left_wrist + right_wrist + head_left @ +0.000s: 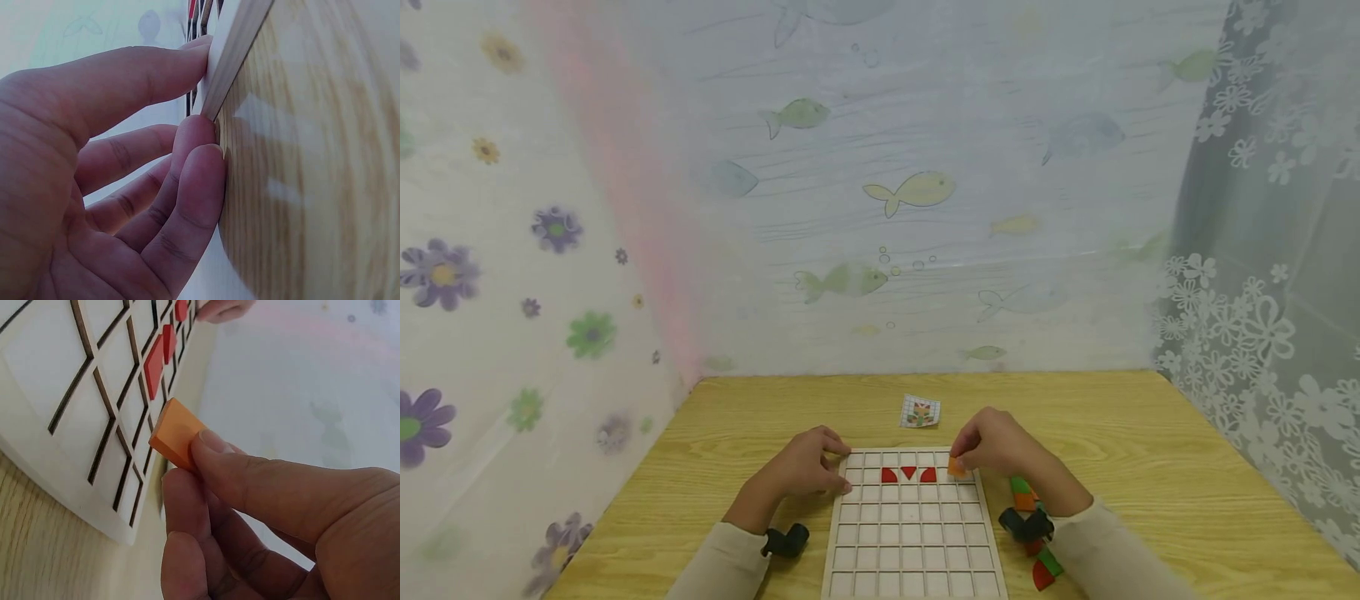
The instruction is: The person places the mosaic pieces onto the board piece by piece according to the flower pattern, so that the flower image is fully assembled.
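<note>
A pale wooden grid board (901,533) lies on the table. In its second row from the far side are two red quarter-round tiles (889,475) with a red triangle tile (908,472) between them. My left hand (805,462) holds the board's left edge near the far corner, its thumb and fingertips against the rim. Between thumb and fingers, my right hand (1000,446) pinches an orange square tile (178,431) above the board's far right corner. The right wrist view shows the tile tilted and apart from the grid.
Past the board lies a small printed pattern card (921,412). Loose tiles lie right of the board, partly hidden by my right arm, among them a green one (1049,563) and a red quarter-round (1042,575). A patterned curtain (880,250) hangs behind the wooden table (760,408).
</note>
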Demonstrator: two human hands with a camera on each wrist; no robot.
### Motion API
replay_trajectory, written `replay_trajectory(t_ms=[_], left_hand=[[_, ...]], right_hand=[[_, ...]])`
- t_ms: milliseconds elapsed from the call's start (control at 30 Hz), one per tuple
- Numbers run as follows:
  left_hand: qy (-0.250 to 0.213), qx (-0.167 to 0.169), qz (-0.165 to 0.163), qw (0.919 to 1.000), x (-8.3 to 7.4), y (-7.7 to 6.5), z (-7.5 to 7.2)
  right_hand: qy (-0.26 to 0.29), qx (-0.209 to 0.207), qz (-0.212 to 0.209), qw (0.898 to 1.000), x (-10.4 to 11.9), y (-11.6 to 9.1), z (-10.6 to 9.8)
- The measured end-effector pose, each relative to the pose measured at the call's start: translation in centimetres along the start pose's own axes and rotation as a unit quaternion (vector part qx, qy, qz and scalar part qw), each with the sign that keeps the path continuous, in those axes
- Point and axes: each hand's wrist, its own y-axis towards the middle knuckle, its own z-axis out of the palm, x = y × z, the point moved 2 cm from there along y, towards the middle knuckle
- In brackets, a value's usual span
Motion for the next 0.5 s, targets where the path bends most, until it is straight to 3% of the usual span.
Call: replay_trajectory(t_ms=[500], left_hand=[[-0.006,0.003,0.003,1.0,0.1,0.0,-0.1]], right_hand=[[0.001,0.003,-0.016,1.0,1.0,0.0,1.6]])
